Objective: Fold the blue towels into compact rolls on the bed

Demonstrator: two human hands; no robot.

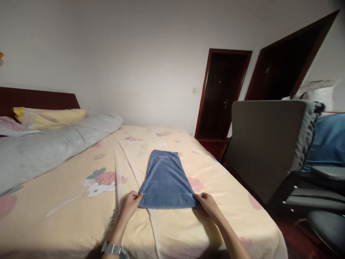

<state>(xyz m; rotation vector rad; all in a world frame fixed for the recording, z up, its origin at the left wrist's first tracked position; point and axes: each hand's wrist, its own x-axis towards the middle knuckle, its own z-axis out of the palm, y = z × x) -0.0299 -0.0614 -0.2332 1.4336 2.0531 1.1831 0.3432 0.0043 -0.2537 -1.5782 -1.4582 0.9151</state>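
Pinching the towel (165, 180) at its two near corners, left hand (130, 205) and right hand (207, 202) equally close, we see its long axis run away from us toward the bed's (67, 223) far edge.

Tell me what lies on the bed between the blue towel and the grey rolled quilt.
In the head view, only bare yellow bedsheet with cartoon prints lies between the blue towel and the grey rolled quilt; nothing else sits there.
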